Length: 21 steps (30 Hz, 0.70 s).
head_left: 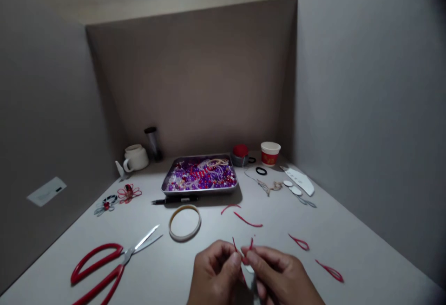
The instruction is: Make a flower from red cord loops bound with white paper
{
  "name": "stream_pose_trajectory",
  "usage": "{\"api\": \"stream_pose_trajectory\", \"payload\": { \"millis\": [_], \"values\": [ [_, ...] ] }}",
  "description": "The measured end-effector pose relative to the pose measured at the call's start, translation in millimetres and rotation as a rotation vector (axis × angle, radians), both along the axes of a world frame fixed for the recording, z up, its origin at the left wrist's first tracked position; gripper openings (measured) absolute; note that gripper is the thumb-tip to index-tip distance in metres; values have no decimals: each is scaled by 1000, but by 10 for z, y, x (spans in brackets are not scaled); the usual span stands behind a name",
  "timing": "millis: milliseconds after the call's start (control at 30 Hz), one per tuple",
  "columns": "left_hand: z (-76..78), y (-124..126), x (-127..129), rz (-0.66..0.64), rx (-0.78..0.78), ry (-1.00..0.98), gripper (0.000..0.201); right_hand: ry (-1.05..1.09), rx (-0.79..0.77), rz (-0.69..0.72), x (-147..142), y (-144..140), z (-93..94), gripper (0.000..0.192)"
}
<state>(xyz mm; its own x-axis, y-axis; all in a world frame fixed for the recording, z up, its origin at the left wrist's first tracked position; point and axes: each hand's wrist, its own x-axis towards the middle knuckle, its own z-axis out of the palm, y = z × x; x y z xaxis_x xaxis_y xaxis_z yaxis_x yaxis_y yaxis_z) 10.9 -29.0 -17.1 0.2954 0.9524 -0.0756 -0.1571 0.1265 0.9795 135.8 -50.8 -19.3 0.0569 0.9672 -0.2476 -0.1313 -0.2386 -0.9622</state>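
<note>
At the table's front edge, my left hand (215, 270) and my right hand (280, 272) are almost touching, thumbs and fingertips pinched together. Between them they grip a red cord (251, 243), with two short ends poking up. A pale grey-white piece (250, 279) shows below the fingertips; its kind is unclear and partly hidden by the hands. Just beyond lie loose red cord pieces (248, 220). To the right rest two folded red cord loops (330, 271). Red-handled scissors (128, 254) lie with blades apart on the left.
A roll of tape (184, 237) and a black pen (179, 199) lie before a metal tray (199, 192) of purple, red and white beads. Behind stand a white mug (136, 158), a dark tumbler (153, 145) and a paper cup (270, 152). Grey partitions enclose the table.
</note>
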Motion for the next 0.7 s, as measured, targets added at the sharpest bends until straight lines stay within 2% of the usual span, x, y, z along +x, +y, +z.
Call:
{"api": "stream_pose_trajectory", "payload": {
  "millis": [100, 233, 433, 567, 700],
  "values": [
    [62, -23, -28, -17, -5, 73, 35, 65, -45, 6, -12, -36, 88, 36],
    [107, -20, -52, -110, -8, 163, 31, 107, -79, 9, -6, -58, 120, 34],
    [67, -6, -73, -173, 67, 208, 31, 143, -74, 35, 41, -62, 63, 44],
    [23, 3, -85, -203, 127, 226, 32, 114, -93, 76, 51, -54, 79, 43],
    [19, -7, -85, -242, 106, 184, 30, 136, -80, 65, 49, -52, 104, 40]
  ]
}}
